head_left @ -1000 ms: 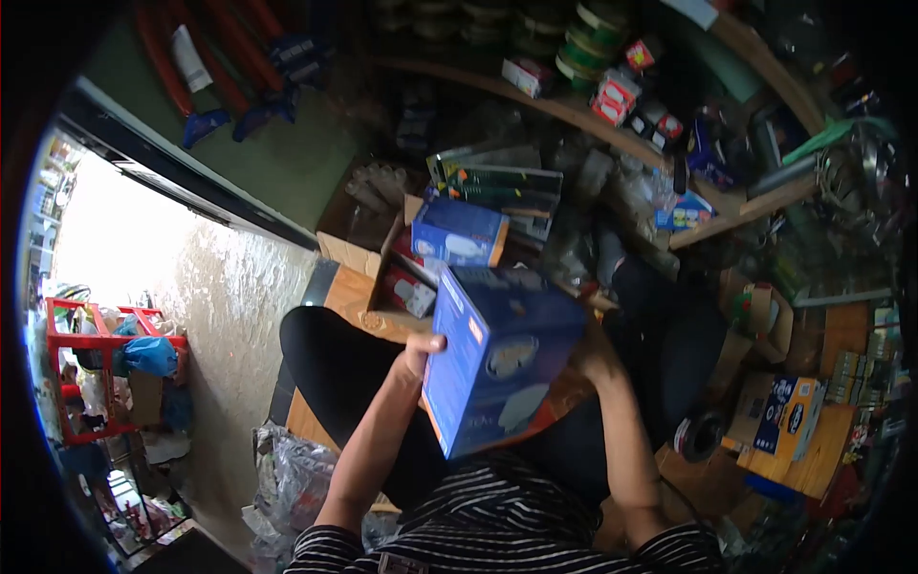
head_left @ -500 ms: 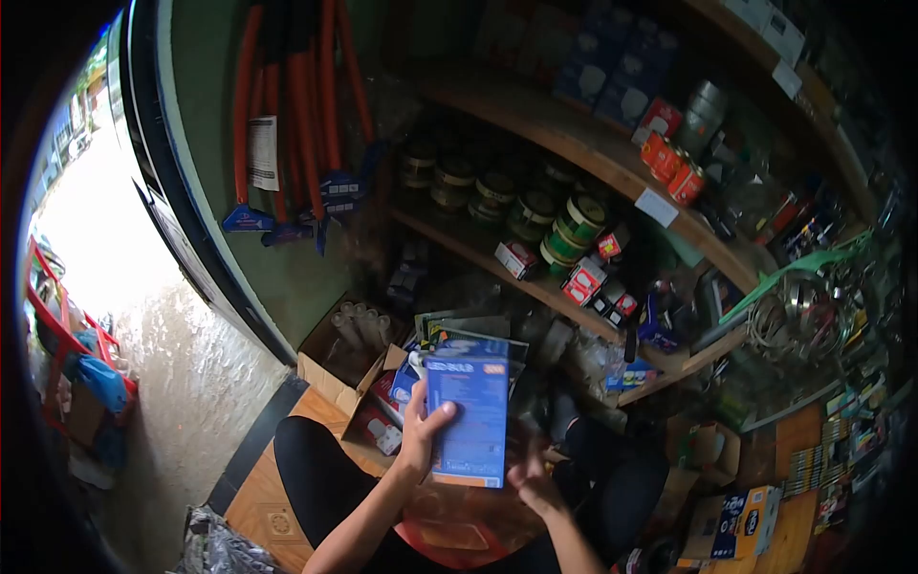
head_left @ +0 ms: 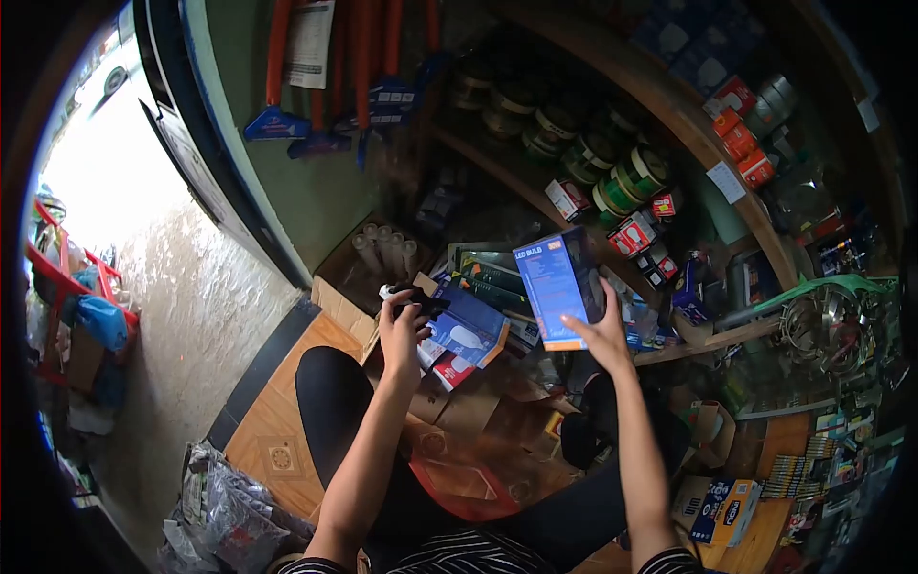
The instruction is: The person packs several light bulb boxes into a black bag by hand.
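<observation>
My right hand (head_left: 604, 330) grips a blue LED bulb box (head_left: 550, 287) by its right side, its printed face and orange bottom edge turned toward me. Closed around a small black thing with a white end (head_left: 421, 302), my left hand (head_left: 402, 330) is over to the left; its exact kind I cannot make out. Just beyond that hand, another blue bulb box (head_left: 469, 327) with a bulb picture lies tilted. A red and white box (head_left: 451, 371) is partly hidden beneath it.
An open carton (head_left: 344, 311) holds several white tubes (head_left: 384, 251). Shelves (head_left: 660, 105) with green-labelled jars (head_left: 631, 184) and small boxes rise ahead. Orange-handled tools (head_left: 363, 77) hang on the wall. A grey plastic bag (head_left: 225, 512) lies at lower left, beside the doorway.
The blue box has passed from my left hand to my right and moved up and right. My left hand now shows the black thing. The view has shifted, and the second bulb box is more visible.
</observation>
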`<state>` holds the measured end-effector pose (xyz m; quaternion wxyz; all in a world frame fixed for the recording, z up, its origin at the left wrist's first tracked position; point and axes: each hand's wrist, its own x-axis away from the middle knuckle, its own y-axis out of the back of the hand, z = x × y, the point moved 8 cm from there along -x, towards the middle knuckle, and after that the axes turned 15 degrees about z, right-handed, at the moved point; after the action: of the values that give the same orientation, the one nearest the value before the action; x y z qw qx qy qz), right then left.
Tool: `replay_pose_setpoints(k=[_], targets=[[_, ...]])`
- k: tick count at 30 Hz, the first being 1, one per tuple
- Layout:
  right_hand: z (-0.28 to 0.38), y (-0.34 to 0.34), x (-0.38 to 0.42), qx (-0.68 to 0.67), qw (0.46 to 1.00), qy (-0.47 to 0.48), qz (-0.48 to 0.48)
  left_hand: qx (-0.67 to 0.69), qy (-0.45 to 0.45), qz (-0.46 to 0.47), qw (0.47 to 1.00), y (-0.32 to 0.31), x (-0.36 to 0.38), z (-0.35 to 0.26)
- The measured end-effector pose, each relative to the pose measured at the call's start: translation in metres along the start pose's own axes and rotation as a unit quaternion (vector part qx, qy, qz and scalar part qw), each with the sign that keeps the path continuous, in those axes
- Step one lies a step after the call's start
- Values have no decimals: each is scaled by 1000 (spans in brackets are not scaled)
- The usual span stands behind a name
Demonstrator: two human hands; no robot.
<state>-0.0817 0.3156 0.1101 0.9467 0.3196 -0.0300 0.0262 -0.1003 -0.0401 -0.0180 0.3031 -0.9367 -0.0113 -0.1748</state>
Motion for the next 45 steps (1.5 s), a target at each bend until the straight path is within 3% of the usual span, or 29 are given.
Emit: replay_pose_setpoints(k=[1,6,8,13,19,22,28,31,34,36,39,43,45], targets=[[0,0,-19,48,998,24,17,35,10,0,999,4,-1,1],[-5,-31,-68,43,989,46,133,7,-32,6,999,9,-3,-4],[-5,-50,-83,163,974,96,127,-4,-66,4,998,10,-3,-7],[-14,-91,-102,204,963,93,150,44,-90,-39,994,23,-2,-13],[-39,-111,-114,218,953,13,211,-3,-76,-19,997,22,0,-11],[-52,-117,-112,175,965,15,192,-6,-61,-2,998,21,-1,-7],[-38,-105,-100,259,959,71,88,-75,-86,40,993,15,3,-9],[-18,-86,-98,174,975,86,113,-41,-79,89,992,-5,15,-14],[24,-96,-76,-70,966,52,245,21,-50,158,986,-35,42,-22],[65,-102,-45,-143,930,111,320,45,-38,216,975,-71,62,-27],[114,-80,6,-144,912,75,378,-4,-62,251,966,-103,82,-25],[107,-43,31,-131,946,100,279,-71,-68,280,955,-116,87,-11],[115,-34,45,-63,956,137,252,-65,-77,279,955,-117,84,0]])
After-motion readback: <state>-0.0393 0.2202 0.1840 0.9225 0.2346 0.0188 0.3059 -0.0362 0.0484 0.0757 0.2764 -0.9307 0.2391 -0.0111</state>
